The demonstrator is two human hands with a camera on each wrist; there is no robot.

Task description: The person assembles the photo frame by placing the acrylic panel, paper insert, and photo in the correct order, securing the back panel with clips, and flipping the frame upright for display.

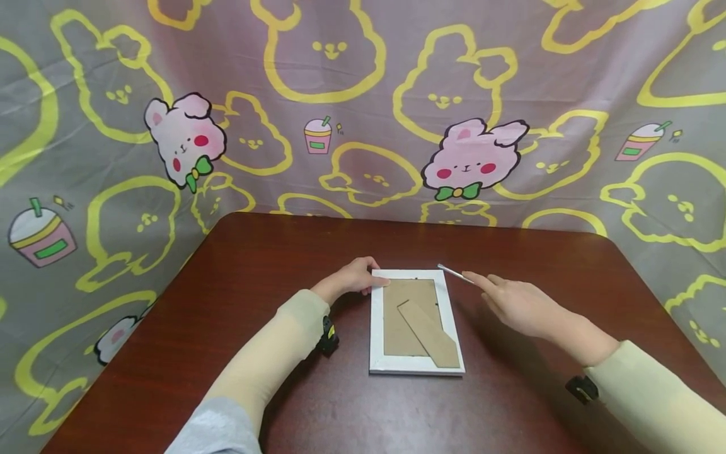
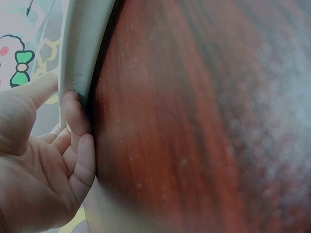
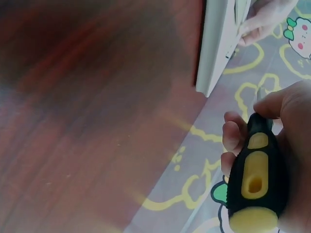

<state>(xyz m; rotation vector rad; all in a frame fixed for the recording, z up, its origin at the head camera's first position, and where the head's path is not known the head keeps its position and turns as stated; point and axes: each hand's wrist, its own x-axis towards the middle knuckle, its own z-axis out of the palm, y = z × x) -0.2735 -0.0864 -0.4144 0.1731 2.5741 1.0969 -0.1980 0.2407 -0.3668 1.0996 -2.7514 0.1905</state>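
A white picture frame (image 1: 377,328) lies back side up on the table, its brown backing board (image 1: 399,334) and slanted stand leg (image 1: 428,334) showing. My left hand (image 1: 356,276) grips the frame's far left corner, thumb on top and fingers along the side; the left wrist view shows these fingers (image 2: 80,160) against the edge. In my right hand (image 1: 524,306) is a screwdriver (image 3: 255,170) with a black and yellow handle. Its metal shaft (image 1: 456,273) points left, the tip near the frame's far right corner. Whether the tip touches the frame I cannot tell.
Dark reddish-brown wood makes up the tabletop (image 1: 272,265). A grey cloth (image 1: 363,75) with yellow outlines and cartoon rabbits hangs behind the table and along both sides. Small black devices (image 1: 582,389) sit on both wrists.
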